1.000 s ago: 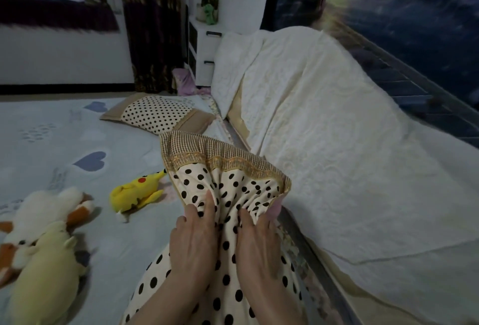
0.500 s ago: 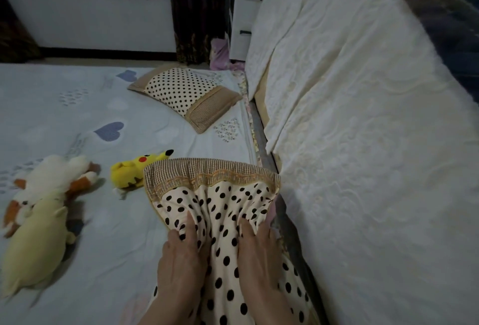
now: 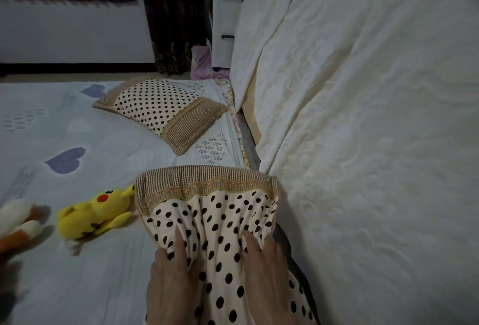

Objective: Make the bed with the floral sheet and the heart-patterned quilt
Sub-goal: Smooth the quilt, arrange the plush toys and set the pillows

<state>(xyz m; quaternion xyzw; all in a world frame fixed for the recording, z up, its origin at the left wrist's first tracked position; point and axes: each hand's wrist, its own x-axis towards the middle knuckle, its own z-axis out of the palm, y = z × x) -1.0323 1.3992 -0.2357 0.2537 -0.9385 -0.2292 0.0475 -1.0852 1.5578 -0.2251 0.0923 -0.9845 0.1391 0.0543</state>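
At quilt (image 3: 77, 260) right edge, near corner: polka-dot pillow (image 3: 207, 210) gripped by left hand (image 3: 172, 280) and right hand (image 3: 267, 270), fingers bunching fabric. Long axis runs away from hands, toward second pillow (image 3: 160, 107) at far right corner.

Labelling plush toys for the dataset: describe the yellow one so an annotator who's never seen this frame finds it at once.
Start at the pale heart-patterned quilt covering the left of the view. Near its lower left, just left of the polka-dot pillow gripped by the left hand and right hand, lies the yellow Pikachu plush on its side. It alone is bright yellow with a red cheek; the neighbouring plush is white and orange.
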